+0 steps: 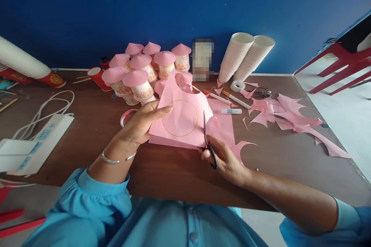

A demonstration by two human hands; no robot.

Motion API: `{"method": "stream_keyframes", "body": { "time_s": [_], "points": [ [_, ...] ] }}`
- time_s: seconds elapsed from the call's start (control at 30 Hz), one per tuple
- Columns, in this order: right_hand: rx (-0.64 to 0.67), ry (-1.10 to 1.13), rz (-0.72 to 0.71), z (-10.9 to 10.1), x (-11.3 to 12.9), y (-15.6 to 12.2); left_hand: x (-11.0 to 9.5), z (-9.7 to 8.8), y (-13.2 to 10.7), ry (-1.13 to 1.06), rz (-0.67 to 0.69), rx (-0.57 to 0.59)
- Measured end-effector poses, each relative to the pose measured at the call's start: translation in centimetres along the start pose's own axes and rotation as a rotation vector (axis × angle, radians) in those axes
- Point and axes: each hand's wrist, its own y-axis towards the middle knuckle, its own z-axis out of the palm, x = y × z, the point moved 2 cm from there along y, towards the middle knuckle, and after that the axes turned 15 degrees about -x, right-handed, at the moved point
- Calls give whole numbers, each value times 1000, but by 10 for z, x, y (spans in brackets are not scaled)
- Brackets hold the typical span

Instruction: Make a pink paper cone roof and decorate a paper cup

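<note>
My left hand (147,119) pinches the left edge of a pink paper sheet (181,119), thumb on top. A circle is drawn on the sheet in a thin yellowish line, and a curved piece is gone from its upper right edge. Black-handled scissors (209,144) are in my right hand (224,158), blades pointing away from me at the sheet's right edge. Whether the blades are apart is hard to see. Under the held sheet, more pink paper (226,123) lies on the table.
Paper-cup houses with pink cone roofs (140,79) stand behind the sheet. White cup stacks (237,56) lean at the wall. Pink scraps (292,112), markers (236,100), a glue stick (230,111) and a tape roll (237,85) lie right; a power strip (43,142) is left.
</note>
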Motion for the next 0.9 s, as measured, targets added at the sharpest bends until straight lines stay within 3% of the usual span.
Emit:
{"method": "stream_keyframes", "body": {
  "time_s": [0.1,0.2,0.27,0.43,0.57,0.63,0.77,0.9],
  "points": [
    [3,9,3,1,-1,1,3,3,-1,-143,-56,216],
    [6,30,8,1,0,1,6,3,-4,-240,46,322],
    [13,29,14,0,0,1,12,5,-9,-268,98,344],
    [14,16,20,0,-2,2,39,14,-28,-271,158,268],
    [5,15,1,1,-2,3,56,22,-38,-158,146,290],
    [11,9,1,1,0,2,59,25,-39,-112,166,203],
    [68,-22,-8,1,6,-1,61,23,-32,-71,217,-85],
    [154,-101,2,-3,14,-2,49,11,-22,-94,280,-285]
  ]
}}
